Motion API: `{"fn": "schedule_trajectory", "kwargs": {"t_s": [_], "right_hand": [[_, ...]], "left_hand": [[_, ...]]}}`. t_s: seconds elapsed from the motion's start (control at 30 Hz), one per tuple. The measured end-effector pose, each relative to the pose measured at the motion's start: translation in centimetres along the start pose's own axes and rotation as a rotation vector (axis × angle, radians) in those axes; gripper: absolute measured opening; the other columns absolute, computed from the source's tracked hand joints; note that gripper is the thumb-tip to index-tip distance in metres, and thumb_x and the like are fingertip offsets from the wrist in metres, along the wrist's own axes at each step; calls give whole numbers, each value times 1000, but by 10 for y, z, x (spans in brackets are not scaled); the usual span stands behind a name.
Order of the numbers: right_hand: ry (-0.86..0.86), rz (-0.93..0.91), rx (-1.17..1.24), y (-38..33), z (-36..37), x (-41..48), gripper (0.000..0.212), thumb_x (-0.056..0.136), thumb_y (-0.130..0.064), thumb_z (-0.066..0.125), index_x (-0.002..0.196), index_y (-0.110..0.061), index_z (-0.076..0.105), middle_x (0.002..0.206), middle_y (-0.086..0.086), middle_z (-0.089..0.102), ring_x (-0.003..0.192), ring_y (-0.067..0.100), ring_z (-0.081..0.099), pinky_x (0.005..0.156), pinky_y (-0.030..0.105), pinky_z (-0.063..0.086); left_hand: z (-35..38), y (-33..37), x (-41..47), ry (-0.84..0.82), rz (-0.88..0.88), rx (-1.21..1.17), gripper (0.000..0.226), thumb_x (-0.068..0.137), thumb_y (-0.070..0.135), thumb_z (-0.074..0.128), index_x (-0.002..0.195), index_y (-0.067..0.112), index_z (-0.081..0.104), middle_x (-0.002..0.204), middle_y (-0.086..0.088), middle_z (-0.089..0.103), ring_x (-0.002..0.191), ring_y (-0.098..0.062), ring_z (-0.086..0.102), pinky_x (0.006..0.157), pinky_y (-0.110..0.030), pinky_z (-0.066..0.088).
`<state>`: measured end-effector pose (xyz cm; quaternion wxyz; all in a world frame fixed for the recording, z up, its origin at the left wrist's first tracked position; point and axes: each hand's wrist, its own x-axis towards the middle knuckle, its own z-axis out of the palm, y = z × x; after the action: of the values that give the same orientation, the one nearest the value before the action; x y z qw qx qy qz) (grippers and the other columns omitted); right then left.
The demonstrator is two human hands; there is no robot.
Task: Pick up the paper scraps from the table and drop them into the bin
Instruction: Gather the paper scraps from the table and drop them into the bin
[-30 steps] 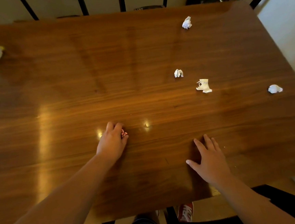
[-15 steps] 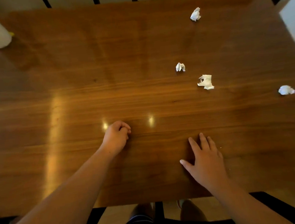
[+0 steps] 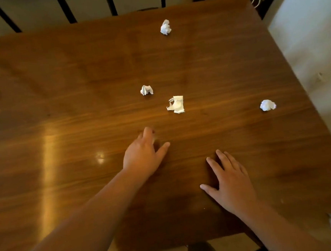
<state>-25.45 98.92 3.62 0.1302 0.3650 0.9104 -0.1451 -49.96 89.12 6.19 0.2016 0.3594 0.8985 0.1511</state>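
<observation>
Four paper scraps (image 3: pixel 175 104) lie on the table (image 3: pixel 58 94) beyond my left hand (image 3: pixel 143 155), which is half open and blurred; whether it holds anything, I cannot tell. My right hand (image 3: pixel 231 183) rests flat, empty. No bin is visible.

Wooden table (image 3: pixel 58 94), 4 paper scraps (image 3: pixel 175 104)

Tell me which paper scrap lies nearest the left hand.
The small crumpled scrap, just beyond the left hand. The flatter torn scrap lies further right, the ball is by the far edge, the ball by the right edge.
</observation>
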Motion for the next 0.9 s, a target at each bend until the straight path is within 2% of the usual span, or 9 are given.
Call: {"fn": "schedule_trajectory", "kwargs": {"t_s": [0.07,0.17,0.3,0.47,0.63,0.73,0.83,0.9], "right_hand": [[6,-7,21,14,0,2,81,79,-78,39,148,-38,26,163,-2,15,149,21,11,115,42,17],[12,-54,61,24,4,0,78,82,-75,38,149,-38,24,163,-3,12,150,19,7,114,41,12],[23,-90,83,28,8,-1,76,84,-73,38,149,-37,24,164,-2,12,149,18,5,115,41,11],[55,-97,86,30,10,-2,73,83,-71,41,146,-33,37,160,1,27,147,20,22,112,43,26],[71,-115,83,35,16,-3,73,83,-70,42,145,-32,38,158,2,31,146,21,24,110,42,27],[82,-119,92,35,18,-3,74,83,-71,42,146,-32,37,158,2,30,146,21,23,110,43,27],[89,-124,100,35,17,-3,73,83,-70,42,145,-32,37,158,2,31,146,21,25,110,43,28],[95,-136,109,36,15,-3,71,83,-68,44,144,-32,39,157,2,33,145,21,27,109,43,30]], "left_hand": [[8,25,26,45,61,89,62,83,68,49,128,29,33,111,-1,61,94,-18,61,72,-31,52],[18,49,64,128,142,232,69,84,70,44,130,20,32,121,-10,59,109,-27,59,83,-40,52],[26,62,99,203,144,400,81,79,79,38,126,13,34,121,-13,57,108,-32,58,81,-43,52],[31,66,120,220,113,423,84,75,82,37,120,12,37,116,-16,57,103,-34,58,75,-44,51],[43,67,129,178,172,422,64,87,67,38,124,15,39,118,-15,58,106,-34,58,80,-45,51],[47,68,130,184,224,380,45,93,54,40,118,16,45,109,-12,63,97,-29,60,76,-41,50],[50,72,127,177,261,311,25,96,41,45,98,17,53,92,-6,63,78,-16,50,63,-31,43],[50,75,122,125,242,235,21,93,32,49,76,20,48,82,-1,59,71,-14,49,58,-26,37]]}}
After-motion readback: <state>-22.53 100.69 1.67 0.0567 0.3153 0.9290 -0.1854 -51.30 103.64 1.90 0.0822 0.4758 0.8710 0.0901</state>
